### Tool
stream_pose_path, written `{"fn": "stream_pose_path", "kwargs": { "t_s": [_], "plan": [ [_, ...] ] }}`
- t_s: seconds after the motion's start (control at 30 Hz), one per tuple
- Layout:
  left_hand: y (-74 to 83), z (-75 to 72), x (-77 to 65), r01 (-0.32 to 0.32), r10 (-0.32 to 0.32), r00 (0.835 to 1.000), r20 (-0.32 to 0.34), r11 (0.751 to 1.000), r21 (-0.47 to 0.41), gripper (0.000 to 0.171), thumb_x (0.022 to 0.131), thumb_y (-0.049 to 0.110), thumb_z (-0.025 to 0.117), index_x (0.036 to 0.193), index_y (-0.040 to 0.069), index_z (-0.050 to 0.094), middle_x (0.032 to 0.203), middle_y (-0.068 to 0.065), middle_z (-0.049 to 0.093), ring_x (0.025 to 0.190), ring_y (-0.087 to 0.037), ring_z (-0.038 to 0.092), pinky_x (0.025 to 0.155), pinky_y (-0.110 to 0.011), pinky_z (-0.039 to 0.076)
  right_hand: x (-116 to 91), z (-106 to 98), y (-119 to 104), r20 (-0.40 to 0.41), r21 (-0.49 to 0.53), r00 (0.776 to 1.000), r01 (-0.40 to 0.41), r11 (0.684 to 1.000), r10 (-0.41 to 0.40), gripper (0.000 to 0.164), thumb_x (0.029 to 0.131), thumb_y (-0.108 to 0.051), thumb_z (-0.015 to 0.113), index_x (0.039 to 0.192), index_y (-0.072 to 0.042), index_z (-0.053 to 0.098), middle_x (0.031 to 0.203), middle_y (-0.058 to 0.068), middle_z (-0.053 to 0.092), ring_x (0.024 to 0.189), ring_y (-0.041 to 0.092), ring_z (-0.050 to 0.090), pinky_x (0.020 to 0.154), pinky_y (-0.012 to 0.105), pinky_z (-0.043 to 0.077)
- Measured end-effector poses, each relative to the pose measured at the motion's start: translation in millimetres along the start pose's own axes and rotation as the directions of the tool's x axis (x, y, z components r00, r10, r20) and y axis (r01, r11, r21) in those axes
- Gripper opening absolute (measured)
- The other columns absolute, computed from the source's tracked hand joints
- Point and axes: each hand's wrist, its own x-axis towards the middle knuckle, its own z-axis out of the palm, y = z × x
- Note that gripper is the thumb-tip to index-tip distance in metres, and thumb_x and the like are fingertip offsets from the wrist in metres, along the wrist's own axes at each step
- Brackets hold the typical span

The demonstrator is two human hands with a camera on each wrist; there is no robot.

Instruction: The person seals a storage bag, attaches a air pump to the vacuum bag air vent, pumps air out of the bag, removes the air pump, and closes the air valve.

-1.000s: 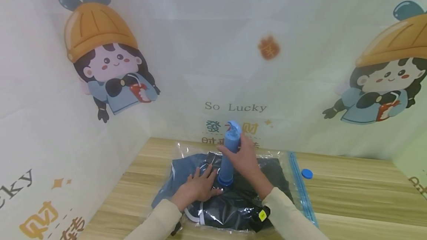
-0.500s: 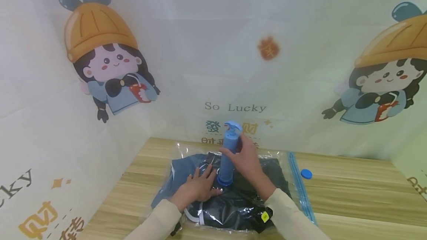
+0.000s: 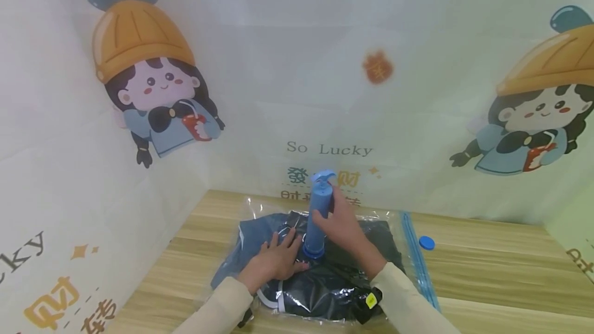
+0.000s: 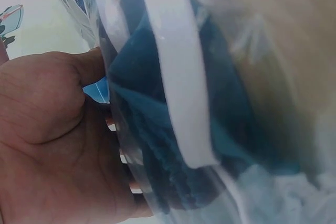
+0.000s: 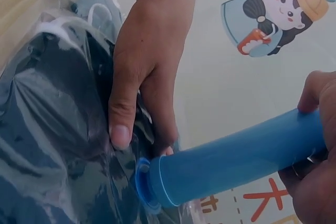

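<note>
A clear vacuum storage bag (image 3: 297,311) with dark and blue folded clothes inside lies on the wooden table. On its round blue valve (image 5: 146,184) stands a blue hand pump (image 3: 317,220), nearly upright, its curved handle at the top. My right hand (image 3: 343,223) grips the upper part of the pump's barrel, thumb on the near side and fingers behind it. Spread flat on the bag, to the left of the pump's base, is my left hand (image 3: 277,261); its palm (image 4: 47,129) shows against the plastic in the left wrist view.
A blue zip strip (image 3: 419,259) runs along the bag's right side. Just beyond it a round blue cap (image 3: 427,243) lies on the wooden table (image 3: 492,267). A printed cloth wall (image 3: 297,92) rises behind the table and on both sides.
The pump's handle has turned about the barrel. My right thumb has shifted a little right and down along the barrel, while my left hand has stayed in place.
</note>
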Motion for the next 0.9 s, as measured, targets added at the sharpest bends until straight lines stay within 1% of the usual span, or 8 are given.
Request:
{"fn": "stream_pose_path", "kwargs": {
  "t_s": [0.07,0.13,0.27,0.37,0.47,0.63,0.77,0.9],
  "plan": [
    [-0.1,0.4,0.1,0.000,0.000,1.000,0.002,1.000,0.003,0.075,0.100,0.054,0.056,0.158,0.011,0.036,0.167,-0.013,0.019,0.146,-0.051,0.017,0.112,-0.066,0.026,0,2,0,-0.005,0.000,1.000,-0.012,1.000,0.012,0.069,0.090,-0.005,0.069,0.150,0.002,0.035,0.138,0.021,0.055,0.126,0.039,0.055,0.102,0.056,0.045],
    [-0.3,0.6,0.3,0.000,0.000,1.000,0.003,1.000,0.004,0.075,0.100,0.055,0.056,0.158,0.011,0.036,0.167,-0.013,0.019,0.146,-0.051,0.017,0.112,-0.066,0.026,2,5,-1,-0.026,-0.015,0.999,-0.021,1.000,0.021,0.072,0.091,-0.011,0.073,0.151,0.001,0.034,0.137,0.020,0.055,0.125,0.039,0.055,0.100,0.058,0.046],
    [-0.7,0.5,0.2,-0.001,0.001,1.000,0.002,1.000,0.004,0.075,0.100,0.055,0.055,0.158,0.011,0.036,0.167,-0.012,0.019,0.147,-0.050,0.018,0.112,-0.065,0.026,4,10,-3,-0.104,-0.083,0.994,-0.047,0.995,0.038,0.077,0.089,-0.033,0.081,0.147,-0.002,0.042,0.129,0.015,0.057,0.117,0.033,0.058,0.093,0.057,0.051],
    [-0.5,-0.7,-1.3,-0.002,0.002,1.000,-0.002,1.000,0.006,0.075,0.100,0.055,0.056,0.158,0.011,0.036,0.166,-0.013,0.020,0.146,-0.050,0.018,0.112,-0.065,0.026,5,12,-5,-0.161,-0.139,0.986,-0.069,0.988,0.046,0.077,0.087,-0.038,0.083,0.145,-0.002,0.047,0.120,0.014,0.055,0.106,0.031,0.058,0.087,0.052,0.054],
    [0.2,-2.0,-2.3,-0.006,0.006,1.000,-0.004,1.000,0.009,0.075,0.100,0.055,0.056,0.158,0.011,0.037,0.166,-0.013,0.020,0.146,-0.050,0.019,0.111,-0.065,0.026,3,12,-4,-0.181,-0.180,0.982,-0.077,0.981,0.044,0.069,0.087,-0.035,0.083,0.139,0.000,0.053,0.112,0.014,0.052,0.096,0.028,0.056,0.080,0.047,0.055],
    [0.5,-2.4,-2.8,-0.006,0.006,1.000,-0.004,1.000,0.003,0.074,0.100,0.054,0.056,0.158,0.011,0.037,0.166,-0.013,0.020,0.146,-0.050,0.018,0.112,-0.065,0.026,1,7,-3,-0.161,-0.175,0.987,-0.042,0.984,0.013,0.053,0.088,-0.032,0.083,0.123,0.000,0.059,0.106,0.012,0.055,0.092,0.026,0.058,0.079,0.045,0.055],
    [0.8,-2.3,-3.7,-0.010,0.010,1.000,-0.003,1.000,-0.005,0.073,0.101,0.052,0.056,0.158,0.010,0.036,0.167,-0.013,0.019,0.146,-0.050,0.018,0.112,-0.064,0.025,2,2,0,-0.118,-0.120,0.993,-0.013,0.993,-0.001,0.051,0.089,-0.023,0.082,0.129,-0.001,0.057,0.116,0.013,0.061,0.101,0.028,0.064,0.085,0.047,0.056],
    [1.7,-3.0,-4.4,-0.009,0.009,1.000,-0.003,1.000,-0.010,0.073,0.102,0.051,0.056,0.158,0.010,0.036,0.166,-0.014,0.019,0.146,-0.051,0.018,0.112,-0.065,0.025,3,-1,2,-0.077,-0.054,0.997,-0.019,0.998,0.015,0.056,0.090,-0.010,0.077,0.139,-0.001,0.051,0.129,0.016,0.060,0.115,0.033,0.062,0.093,0.050,0.053]
  ]
}}
